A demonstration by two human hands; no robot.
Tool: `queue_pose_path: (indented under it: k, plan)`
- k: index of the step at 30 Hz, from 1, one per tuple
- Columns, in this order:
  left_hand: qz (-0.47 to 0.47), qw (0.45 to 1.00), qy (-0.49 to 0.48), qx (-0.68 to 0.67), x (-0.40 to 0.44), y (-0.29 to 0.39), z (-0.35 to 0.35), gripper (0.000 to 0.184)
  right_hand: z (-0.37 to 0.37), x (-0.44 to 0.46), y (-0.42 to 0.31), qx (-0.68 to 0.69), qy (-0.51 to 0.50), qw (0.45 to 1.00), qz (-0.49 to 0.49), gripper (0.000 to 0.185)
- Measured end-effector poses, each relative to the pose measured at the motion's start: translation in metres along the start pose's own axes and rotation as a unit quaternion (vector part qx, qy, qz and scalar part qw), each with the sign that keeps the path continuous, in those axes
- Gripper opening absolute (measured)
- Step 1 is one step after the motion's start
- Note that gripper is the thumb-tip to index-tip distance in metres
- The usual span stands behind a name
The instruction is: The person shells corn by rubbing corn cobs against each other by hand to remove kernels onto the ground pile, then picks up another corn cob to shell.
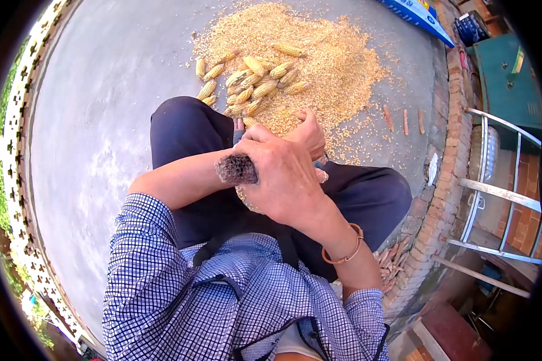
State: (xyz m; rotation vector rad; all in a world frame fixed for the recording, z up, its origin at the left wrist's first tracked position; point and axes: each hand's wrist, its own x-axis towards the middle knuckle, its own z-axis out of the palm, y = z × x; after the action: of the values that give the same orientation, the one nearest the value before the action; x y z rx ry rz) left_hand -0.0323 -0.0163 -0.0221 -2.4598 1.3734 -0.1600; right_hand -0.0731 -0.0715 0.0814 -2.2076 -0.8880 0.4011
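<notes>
My right hand, with a bracelet at its wrist, is wrapped round a dark, rough-textured piece that sticks out on its left side. Partly behind it, my left hand has its fingers bent together; what they hold is hidden. The left forearm crosses my lap and passes under the right hand. A small pinkish end shows beside the right hand. Beyond the hands lie several yellow corn cobs at the near left edge of a wide heap of loose kernels.
Bare reddish cobs lie on the grey concrete floor at the right, more by my knee. A low brick edge, a metal ladder-like frame and a green cabinet stand farther right. A blue bag lies at the top.
</notes>
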Motion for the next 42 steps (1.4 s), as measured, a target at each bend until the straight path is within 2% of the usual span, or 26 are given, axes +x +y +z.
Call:
queue_pose_path:
  k: [3,7,10,13,16,19,22,25,28,29,32,33,36,37,40,41,42]
  plan:
    - [0.033,0.999,0.011,-0.042,0.003,0.011,0.014,0.017,-0.006,0.004,0.022,-0.079,-0.009,0.997,0.017,0.021]
    - [0.078,0.991,0.01,-0.11,0.008,0.024,0.036,0.016,0.001,0.001,0.022,0.097,-0.042,0.994,-0.019,0.02]
    - [0.108,0.976,-0.008,-0.19,0.015,0.031,0.058,0.016,-0.013,0.003,0.04,0.042,-0.052,0.998,-0.014,0.021]
    - [0.074,0.954,-0.081,-0.28,0.025,0.009,0.092,0.016,-0.047,0.001,0.082,0.004,-0.052,0.999,0.013,0.023]
    - [-0.04,0.931,-0.201,-0.301,0.035,-0.049,0.117,0.016,-0.091,-0.01,0.107,-0.07,0.154,0.98,0.109,0.023]
    - [-0.103,0.931,-0.267,-0.225,0.027,-0.082,0.149,0.01,-0.119,-0.027,0.132,-0.09,0.282,0.931,0.212,0.021]
    - [-0.1,0.907,-0.294,-0.285,0.032,-0.091,0.187,0.016,-0.128,-0.045,0.157,-0.044,0.347,0.9,0.261,0.021]
    - [-0.151,0.89,-0.288,-0.32,0.043,-0.101,0.217,0.019,-0.132,-0.057,0.168,0.003,0.389,0.875,0.289,0.021]
    - [-0.194,0.902,-0.189,-0.336,0.055,-0.111,0.248,0.02,-0.137,-0.061,0.17,0.045,0.421,0.853,0.304,0.022]
    - [-0.217,0.887,-0.189,-0.362,0.062,-0.117,0.259,0.015,-0.137,-0.062,0.172,0.049,0.428,0.851,0.302,0.023]
    - [-0.293,0.867,-0.133,-0.38,0.082,-0.126,0.277,0.019,-0.138,-0.064,0.174,0.069,0.439,0.842,0.307,0.025]
    - [-0.299,0.855,-0.173,-0.388,0.09,-0.135,0.277,0.024,-0.139,-0.064,0.174,0.077,0.441,0.839,0.309,0.026]
    - [-0.355,0.876,-0.089,-0.313,0.106,-0.144,0.317,0.024,-0.145,-0.065,0.173,0.092,0.431,0.834,0.332,0.028]
    - [-0.366,0.857,-0.113,-0.343,0.112,-0.152,0.311,0.026,-0.145,-0.066,0.174,0.098,0.435,0.826,0.345,0.029]
    - [-0.389,0.86,-0.03,-0.33,0.123,-0.166,0.331,0.028,-0.145,-0.063,0.175,0.081,0.428,0.822,0.366,0.03]
    - [-0.399,0.845,-0.092,-0.343,0.128,-0.174,0.338,0.038,-0.146,-0.064,0.177,0.082,0.424,0.828,0.358,0.03]
    - [-0.395,0.852,-0.078,-0.334,0.131,-0.177,0.351,0.042,-0.147,-0.065,0.18,0.082,0.419,0.833,0.351,0.03]
